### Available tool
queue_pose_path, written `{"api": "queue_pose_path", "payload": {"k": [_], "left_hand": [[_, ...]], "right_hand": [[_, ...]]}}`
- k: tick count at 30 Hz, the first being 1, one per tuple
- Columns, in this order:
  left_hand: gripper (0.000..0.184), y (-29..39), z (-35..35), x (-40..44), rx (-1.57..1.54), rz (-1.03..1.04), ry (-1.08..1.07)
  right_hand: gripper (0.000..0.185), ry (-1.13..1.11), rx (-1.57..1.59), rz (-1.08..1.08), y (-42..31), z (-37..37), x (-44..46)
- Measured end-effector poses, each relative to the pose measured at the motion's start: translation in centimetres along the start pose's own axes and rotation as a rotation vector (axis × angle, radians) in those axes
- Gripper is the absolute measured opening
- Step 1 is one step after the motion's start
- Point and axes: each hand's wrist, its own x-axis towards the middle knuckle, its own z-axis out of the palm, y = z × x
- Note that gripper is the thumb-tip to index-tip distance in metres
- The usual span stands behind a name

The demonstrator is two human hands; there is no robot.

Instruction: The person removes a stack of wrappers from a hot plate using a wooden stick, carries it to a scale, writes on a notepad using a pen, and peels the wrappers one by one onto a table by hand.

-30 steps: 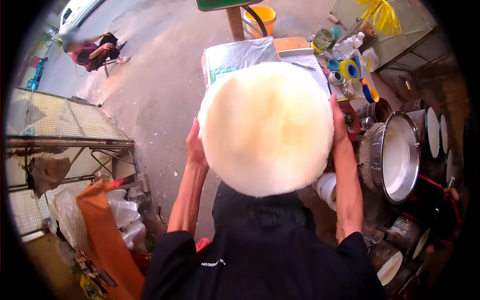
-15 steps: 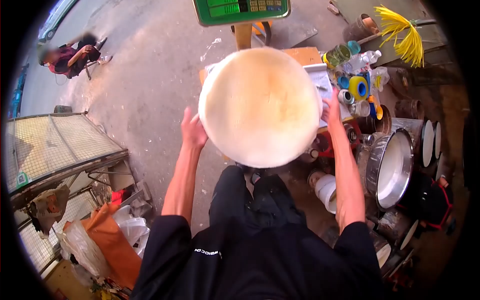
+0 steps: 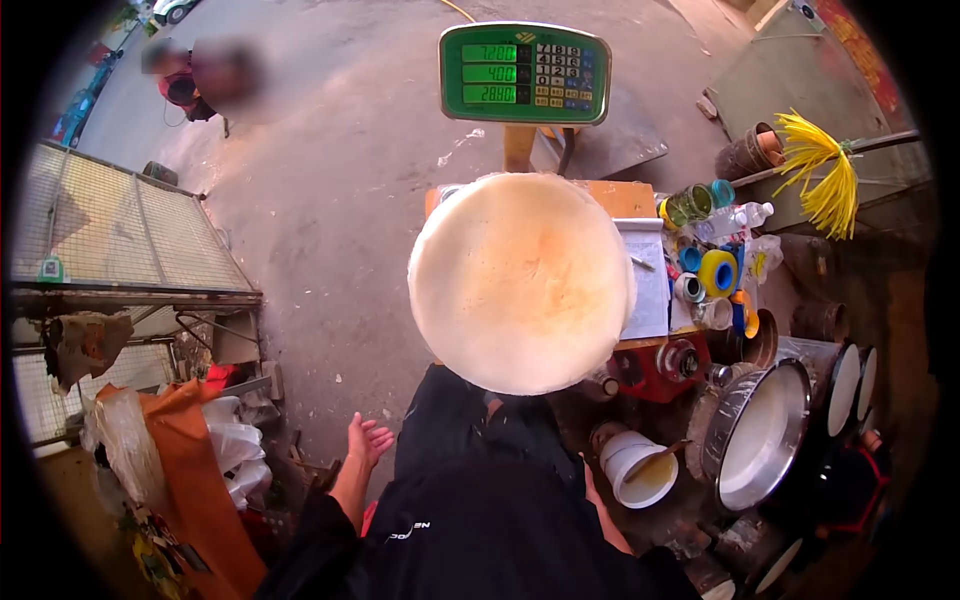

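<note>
A large round cream-coloured slab (image 3: 520, 290) with a brownish patch lies on top of the scale, whose green display (image 3: 525, 75) stands behind it with lit digits. Apart from the slab, my left hand (image 3: 368, 440) is low on the left, palm turned up, fingers spread and nothing in it. My right hand (image 3: 590, 482) hangs by my right thigh, seen nearly edge-on and partly hidden by my black clothing; its visible fingers look stretched out and hold nothing. Beside the slab lies a notebook (image 3: 645, 285) with a pen (image 3: 643, 264).
Bottles, jars and a yellow tape roll (image 3: 717, 273) crowd the table's right side. A white bucket (image 3: 640, 470) and large metal-rimmed tub (image 3: 765, 435) stand lower right. At left are a mesh-covered frame (image 3: 110, 220) and orange sheet (image 3: 190, 480). A person (image 3: 180, 85) is far off.
Both my hands have let go of the slab's sides and dropped down toward my body. The slab stays on the scale, and the view has shifted so the whole display shows.
</note>
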Motion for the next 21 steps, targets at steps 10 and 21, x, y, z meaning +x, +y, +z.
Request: {"api": "queue_pose_path", "payload": {"k": [10,21], "left_hand": [[0.067,6.0,9.9,-3.5,0.120,0.189,-0.290],[0.058,14.5,23.7,-1.7,0.151,0.219,-0.466]], "right_hand": [[0.073,0.067,0.249,-0.622,-22.8,-2.4,-5.7],[0.078,-0.388,0.371,-0.849,-37.6,3.7,-11.8]]}}
